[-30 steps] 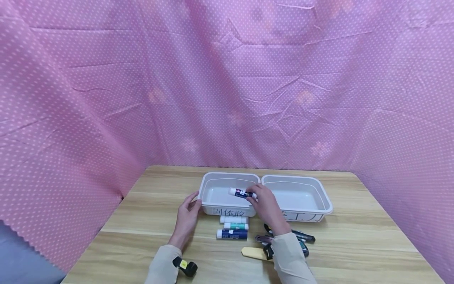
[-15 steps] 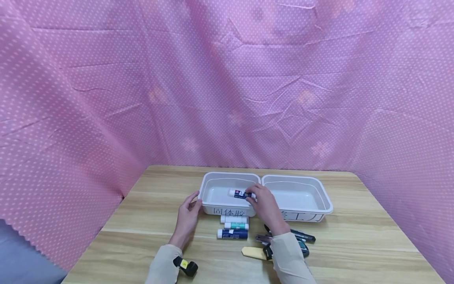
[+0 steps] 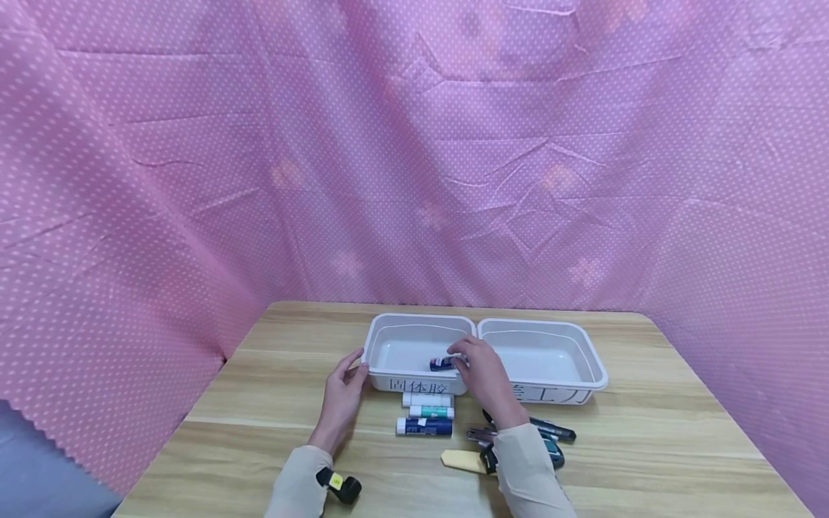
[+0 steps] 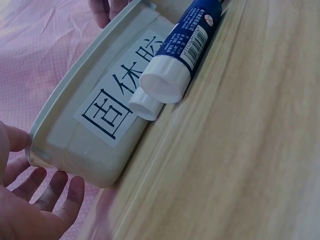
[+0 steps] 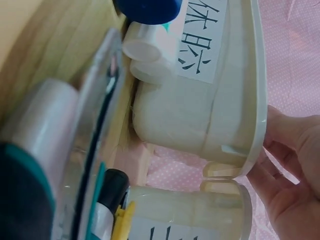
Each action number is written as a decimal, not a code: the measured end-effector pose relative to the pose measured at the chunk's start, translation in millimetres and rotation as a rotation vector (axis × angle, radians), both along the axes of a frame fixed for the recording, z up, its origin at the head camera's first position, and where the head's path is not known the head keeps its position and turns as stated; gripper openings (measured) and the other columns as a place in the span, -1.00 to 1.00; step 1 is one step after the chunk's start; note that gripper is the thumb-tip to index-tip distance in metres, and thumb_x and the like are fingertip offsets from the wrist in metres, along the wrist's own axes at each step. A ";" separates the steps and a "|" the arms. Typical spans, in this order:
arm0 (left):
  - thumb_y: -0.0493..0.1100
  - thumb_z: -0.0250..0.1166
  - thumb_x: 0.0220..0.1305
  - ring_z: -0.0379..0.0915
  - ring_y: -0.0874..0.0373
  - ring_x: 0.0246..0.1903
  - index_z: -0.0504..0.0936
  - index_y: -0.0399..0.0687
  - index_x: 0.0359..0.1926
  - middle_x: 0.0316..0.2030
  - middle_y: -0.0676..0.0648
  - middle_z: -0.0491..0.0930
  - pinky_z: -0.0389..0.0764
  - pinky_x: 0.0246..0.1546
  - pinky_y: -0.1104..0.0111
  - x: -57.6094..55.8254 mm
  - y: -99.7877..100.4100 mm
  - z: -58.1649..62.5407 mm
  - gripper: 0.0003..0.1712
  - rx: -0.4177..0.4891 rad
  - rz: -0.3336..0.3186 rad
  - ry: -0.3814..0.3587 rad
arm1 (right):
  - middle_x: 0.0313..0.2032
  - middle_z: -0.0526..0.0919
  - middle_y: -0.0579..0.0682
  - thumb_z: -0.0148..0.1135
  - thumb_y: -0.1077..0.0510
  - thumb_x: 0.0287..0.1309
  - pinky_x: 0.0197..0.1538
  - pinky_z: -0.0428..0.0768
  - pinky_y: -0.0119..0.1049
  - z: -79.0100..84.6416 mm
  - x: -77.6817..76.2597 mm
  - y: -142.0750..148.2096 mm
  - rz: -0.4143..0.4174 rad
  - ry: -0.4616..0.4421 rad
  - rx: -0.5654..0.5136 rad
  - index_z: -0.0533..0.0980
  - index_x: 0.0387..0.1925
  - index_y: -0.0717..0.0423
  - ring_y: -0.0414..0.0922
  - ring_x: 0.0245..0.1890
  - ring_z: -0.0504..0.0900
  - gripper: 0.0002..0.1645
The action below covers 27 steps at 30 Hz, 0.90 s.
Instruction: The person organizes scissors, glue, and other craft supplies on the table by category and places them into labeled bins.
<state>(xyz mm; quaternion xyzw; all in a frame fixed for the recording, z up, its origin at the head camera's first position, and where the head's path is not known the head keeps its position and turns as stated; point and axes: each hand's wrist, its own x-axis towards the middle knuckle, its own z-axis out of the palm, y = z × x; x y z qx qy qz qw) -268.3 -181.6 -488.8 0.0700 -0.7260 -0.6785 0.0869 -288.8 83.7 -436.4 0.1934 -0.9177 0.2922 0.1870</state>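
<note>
In the head view, my left hand (image 3: 343, 392) holds the left end of the left white bin (image 3: 378, 342). The left wrist view shows the thumb above the bin's rim and the fingertips beneath it. My right hand (image 3: 482, 370) reaches over that bin's right end, its thumb and forefinger parted. Just below those fingertips, a dark blue glue stick (image 3: 442, 364) is low inside the bin. The thumb hides the stick's right end. In front of the bin lie a white glue stick (image 3: 427, 400), a green-and-white glue stick (image 3: 432, 412) and a large blue glue stick (image 3: 424, 427).
A second white bin (image 3: 544, 352) stands against the first on the right. Several utility knives lie in front of it, among them a black one (image 3: 560, 432) and a yellow-handled one (image 3: 463, 461), partly under the right forearm. A pink dotted cloth (image 3: 414, 180) hangs behind the table.
The blue glue stick, held level between my right fingers earlier, has dropped lower in the bin and turned slightly. My right fingers have parted from it. The left hand has kept its place.
</note>
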 end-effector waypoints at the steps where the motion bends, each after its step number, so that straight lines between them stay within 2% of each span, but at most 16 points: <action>1: -0.10 0.15 0.55 0.50 -0.09 0.24 0.35 0.02 0.49 0.33 -0.27 0.45 0.61 0.29 0.19 0.1 0.1 0.0 -0.44 0.001 0.000 0.002 | -0.13 0.73 -0.03 0.39 0.32 0.24 0.08 0.72 -0.06 -0.3 -0.3 0.3 0.001 0.005 0.003 0.72 -0.13 0.09 -0.01 -0.03 0.67 -0.82; 11: -0.10 0.17 0.54 0.49 -0.08 0.25 0.36 0.00 0.49 0.31 -0.27 0.47 0.60 0.28 0.22 1.3 0.5 1.5 -0.44 0.009 -0.001 0.003 | -0.13 0.73 -0.03 0.34 0.35 0.28 0.08 0.73 -0.10 -0.8 -1.5 1.4 0.008 -0.004 0.017 0.72 -0.09 0.10 -0.02 -0.03 0.67 -0.79; 17: -0.09 0.17 0.54 0.48 -0.08 0.25 0.35 0.01 0.49 0.31 -0.27 0.46 0.61 0.27 0.25 0.6 0.3 0.9 -0.43 0.016 -0.006 0.005 | -0.08 0.74 0.01 0.32 0.37 0.27 0.10 0.72 -0.07 3.9 2.2 3.2 0.034 0.064 0.014 0.69 -0.03 0.10 0.01 0.00 0.68 -0.73; 21: -0.09 0.18 0.54 0.48 -0.08 0.25 0.36 0.02 0.48 0.33 -0.25 0.45 0.61 0.27 0.24 0.3 -0.5 0.3 -0.44 0.007 -0.001 0.001 | -0.09 0.75 0.00 0.36 0.32 0.27 0.10 0.72 -0.07 7.3 4.5 4.0 0.043 0.111 0.041 0.66 0.03 0.06 -0.01 -0.01 0.68 -0.69; 27: -0.10 0.19 0.52 0.49 -0.09 0.23 0.38 -0.02 0.47 0.32 -0.27 0.45 0.63 0.25 0.23 0.7 0.0 -0.8 -0.43 0.006 0.008 0.007 | -0.05 0.76 -0.04 0.38 0.13 0.31 0.04 0.74 -0.08 13.6 13.6 5.1 0.057 0.135 0.067 0.65 0.08 -0.01 -0.04 -0.01 0.69 -0.68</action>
